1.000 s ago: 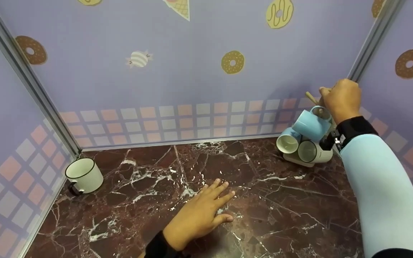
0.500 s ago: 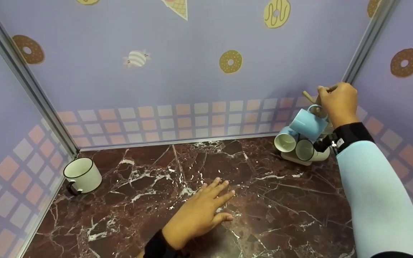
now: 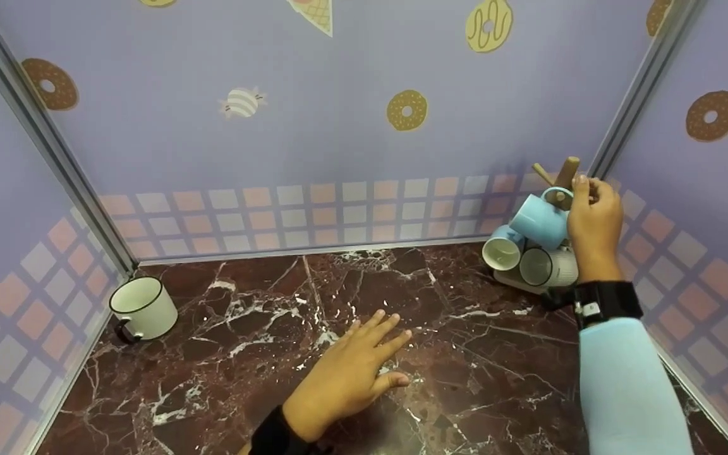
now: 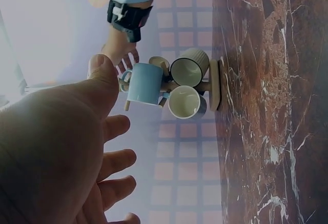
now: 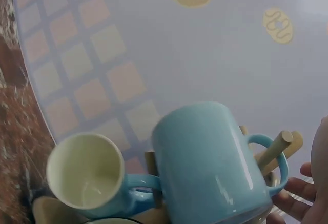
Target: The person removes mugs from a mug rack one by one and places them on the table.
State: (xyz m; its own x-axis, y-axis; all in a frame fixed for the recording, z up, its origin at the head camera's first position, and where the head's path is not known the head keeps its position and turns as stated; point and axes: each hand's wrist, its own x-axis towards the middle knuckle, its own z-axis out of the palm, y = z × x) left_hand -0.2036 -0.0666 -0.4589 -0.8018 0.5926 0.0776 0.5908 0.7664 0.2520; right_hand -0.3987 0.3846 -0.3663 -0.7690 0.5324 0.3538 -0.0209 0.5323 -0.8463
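My right hand (image 3: 594,218) is beside a wooden mug tree (image 3: 567,172), with its fingers loosely bent. In the right wrist view, its fingertips (image 5: 302,188) are close to the handle of the upper light-blue mug (image 5: 210,162); whether they touch it is unclear. Below hang a second blue mug (image 3: 503,251) with a cream inside and a ribbed white mug (image 3: 563,265) with a dark rim. Another mug (image 4: 159,62) shows partly behind them in the left wrist view. My left hand (image 3: 348,376) is spread palm down over the marbled tabletop (image 3: 244,379), holding nothing.
A white enamel mug (image 3: 152,313) with a black rim and handle stands upright at the far left, near the side wall. Purple printed panels (image 3: 332,139) close off the back and both sides. The mug tree sits in the back right corner.
My right hand has come down from the top of the mug tree and toward me, uncovering the top of its post. The left hand has hardly moved.
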